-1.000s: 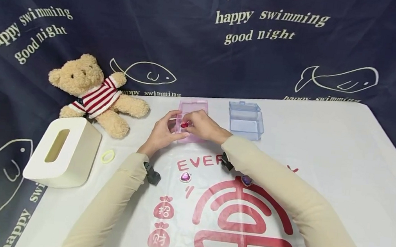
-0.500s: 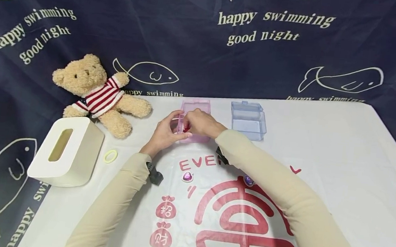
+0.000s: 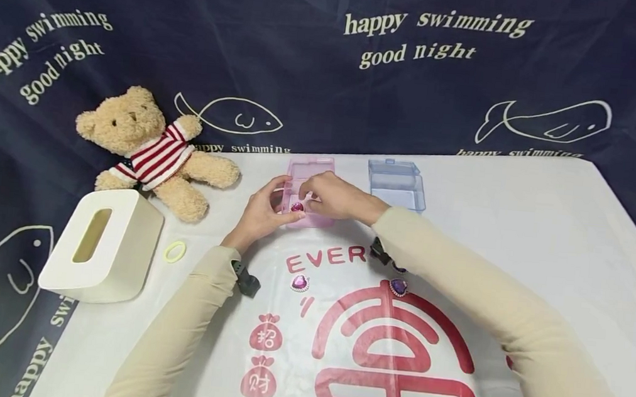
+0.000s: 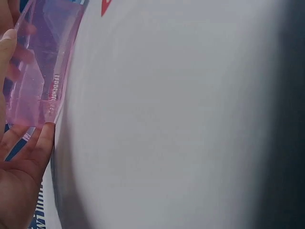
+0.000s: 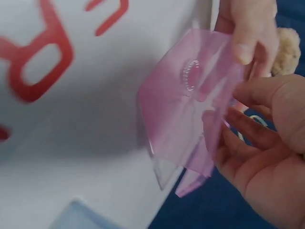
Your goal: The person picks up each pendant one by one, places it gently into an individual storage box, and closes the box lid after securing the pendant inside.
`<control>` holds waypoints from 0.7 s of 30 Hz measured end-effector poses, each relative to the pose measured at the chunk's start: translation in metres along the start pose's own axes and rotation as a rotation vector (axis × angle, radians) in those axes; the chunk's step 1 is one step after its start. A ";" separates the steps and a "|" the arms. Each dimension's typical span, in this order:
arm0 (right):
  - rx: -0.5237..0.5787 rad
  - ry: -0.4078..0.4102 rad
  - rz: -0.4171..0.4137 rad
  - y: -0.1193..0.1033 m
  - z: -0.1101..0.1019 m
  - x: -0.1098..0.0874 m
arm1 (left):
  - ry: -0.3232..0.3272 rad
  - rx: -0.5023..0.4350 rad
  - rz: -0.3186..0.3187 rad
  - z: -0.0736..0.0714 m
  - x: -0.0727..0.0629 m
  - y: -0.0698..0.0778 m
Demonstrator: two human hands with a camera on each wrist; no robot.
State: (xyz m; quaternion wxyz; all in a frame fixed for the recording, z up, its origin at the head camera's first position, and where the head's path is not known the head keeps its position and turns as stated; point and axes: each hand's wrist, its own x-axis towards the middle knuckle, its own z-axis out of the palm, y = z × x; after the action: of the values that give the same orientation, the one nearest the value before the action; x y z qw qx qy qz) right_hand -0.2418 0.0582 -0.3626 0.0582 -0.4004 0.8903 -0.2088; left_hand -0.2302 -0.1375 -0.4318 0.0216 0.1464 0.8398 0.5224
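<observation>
One jewel [image 3: 297,207] inside the pink box [image 3: 316,223]!

Two translucent boxes in play, both lids up, near the top middle of the head view: the pink one on the left, the blue box [image 3: 400,199] on the right, well apart. The reddish jewel sits within the pink one, and the right wrist view catches a beaded rim through its wall. Here's the left hand [image 3: 260,215], thumb and fingers spread wide around the left side of the pink box, gripping it. And the right hand [image 3: 340,199], over that same box, fingers bent and parted, just beside the jewel, with hold of nothing!

Lower middle of the frame, on the surface [image 3: 517,254], two heart jewels: one pink-purple jewel [image 3: 300,283], one violet jewel [image 3: 398,287]. A dark sliver shows above the violet one, mostly hidden by the wrist gear. Out left: one teddy bear [image 3: 157,153], one white tissue box [image 3: 122,254], one yellow ring [image 3: 167,252].
</observation>
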 end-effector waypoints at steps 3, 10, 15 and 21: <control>0.022 0.077 -0.018 -0.005 -0.002 -0.018 | -0.003 -0.002 -0.002 0.001 0.000 -0.001; 0.081 0.311 -0.085 -0.030 0.024 -0.055 | -0.013 -0.016 0.010 -0.001 0.001 -0.003; 0.089 0.186 -0.148 -0.051 0.045 -0.074 | -0.008 -0.027 0.010 -0.001 0.000 -0.004; 0.100 -0.062 -0.108 -0.061 0.062 -0.085 | -0.007 -0.026 0.005 0.000 0.000 -0.003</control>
State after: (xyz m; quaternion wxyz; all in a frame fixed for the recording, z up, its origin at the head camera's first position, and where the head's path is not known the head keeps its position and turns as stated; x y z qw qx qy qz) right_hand -0.1257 0.0646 -0.3985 0.0944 -0.4505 0.8537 -0.2435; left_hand -0.2308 -0.1387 -0.4345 0.0250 0.1500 0.8325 0.5328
